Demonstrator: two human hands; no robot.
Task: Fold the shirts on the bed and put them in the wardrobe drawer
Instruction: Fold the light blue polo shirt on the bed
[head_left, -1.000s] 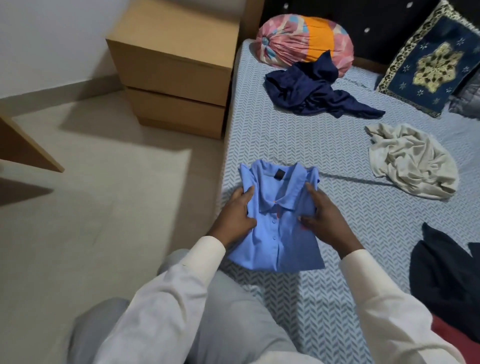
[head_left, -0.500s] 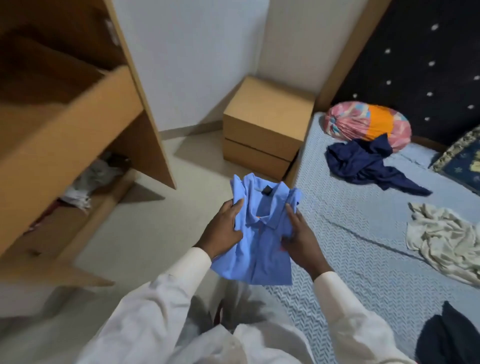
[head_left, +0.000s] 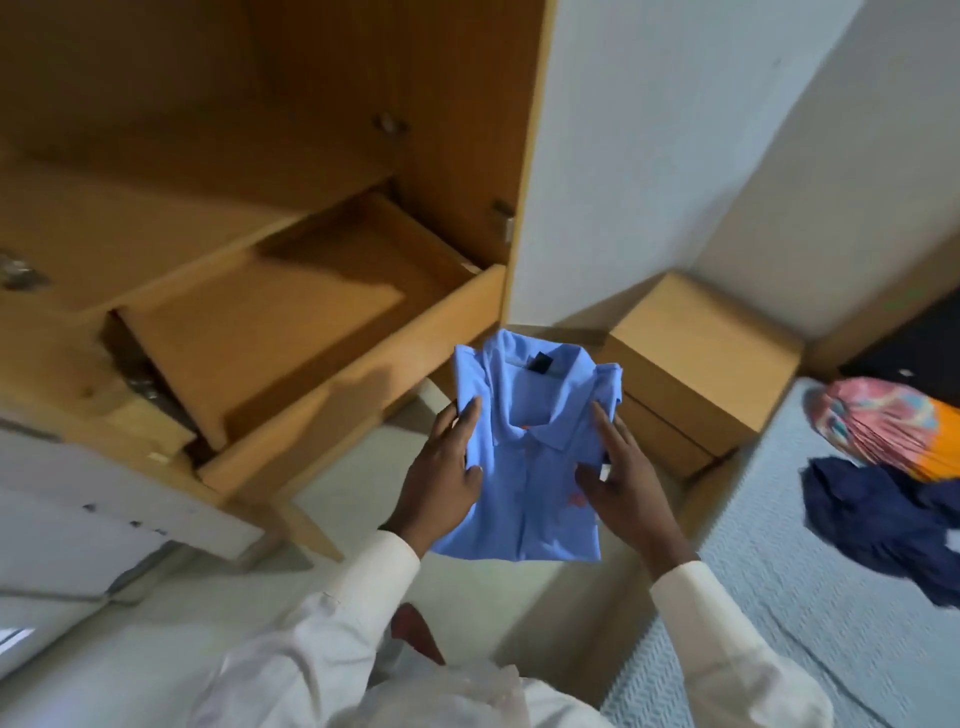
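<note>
My left hand (head_left: 441, 473) grips the left edge of the folded blue shirt (head_left: 524, 462), thumb on top and fingers curled under. My right hand (head_left: 621, 480) takes the other side, fingers spread flat over the front, thumb pressed near the placket. Between them the shirt hangs in the air, collar away from me, a small dark label showing inside the neck, the lower edge drooping toward my white sleeves (head_left: 363, 587).

Just past the collar and to the left, the wardrobe drawer (head_left: 291, 332) stands pulled open, its wooden floor bare where I can see it. The shirt is not in it; it hovers near the drawer's front corner, over the pale floor (head_left: 363, 499). Above the drawer runs a wooden shelf, and the wardrobe's side panel (head_left: 524, 156) rises beside a white wall.

To the right of the shirt sits a small wooden bedside cabinet (head_left: 701, 364). Further right, the bed (head_left: 779, 597) with its patterned blue-grey sheet carries a crumpled navy garment (head_left: 872, 514) and, behind it, a pink and orange bundle (head_left: 893, 421).
</note>
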